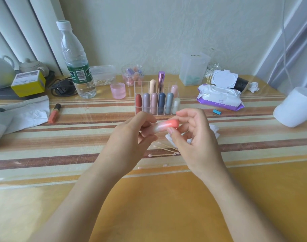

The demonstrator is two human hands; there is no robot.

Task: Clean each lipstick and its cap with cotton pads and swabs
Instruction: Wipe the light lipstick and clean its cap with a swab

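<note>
A coral lipstick [166, 125] is held between both hands in front of the clear organizer [157, 102].
Its pale end is gripped by curled fingers of the left hand [130, 137], and its coral end is pinched by thumb and fingers of the right hand [192, 137]. Cotton swabs [165, 151] and a white pad [213, 130] are laid before the organizer, with a wipes pack [219, 96] to its right.

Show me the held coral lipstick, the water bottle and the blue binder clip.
coral lipstick [171, 124], head view, its coral end.
water bottle [79, 74], head view, its green label.
blue binder clip [215, 111], head view, its blue body.
</note>
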